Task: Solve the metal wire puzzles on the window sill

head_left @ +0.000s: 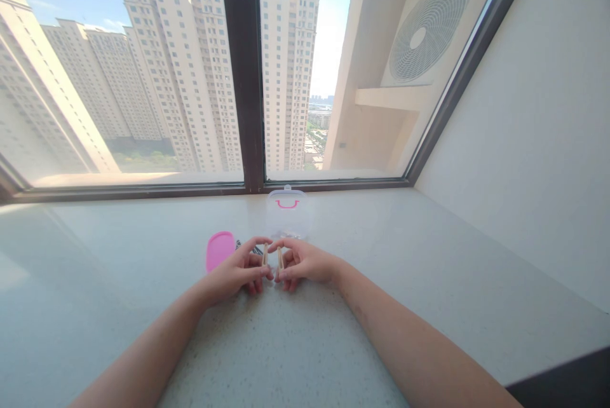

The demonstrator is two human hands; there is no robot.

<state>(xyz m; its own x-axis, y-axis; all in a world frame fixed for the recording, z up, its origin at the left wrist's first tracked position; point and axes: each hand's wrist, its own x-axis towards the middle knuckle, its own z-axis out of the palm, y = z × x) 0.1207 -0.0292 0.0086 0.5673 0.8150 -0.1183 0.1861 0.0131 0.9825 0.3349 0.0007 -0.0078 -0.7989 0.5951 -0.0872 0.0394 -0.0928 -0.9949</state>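
Observation:
Over the middle of the pale counter, my left hand (249, 270) grips a thin, pale, wood-coloured piece (265, 255) upright between thumb and forefinger. Facing it, my right hand (298, 263) pinches a similar narrow piece (280, 259) in the same way. The two pieces are close together with a slight gap between them. Both are too small to name for certain. Just beyond my left fingers lies a dark, thin item (238, 244), mostly hidden by the hand. A pink oval lid (220, 250) rests to the left of it, partly behind my left hand.
Behind my hands a clear plastic box (287, 220) with a pink handle stands near the window frame (252, 109). The speckled counter (267, 357) stretches to both sides. A white wall (534, 160) bounds the right, with a dark edge (567, 379) at lower right.

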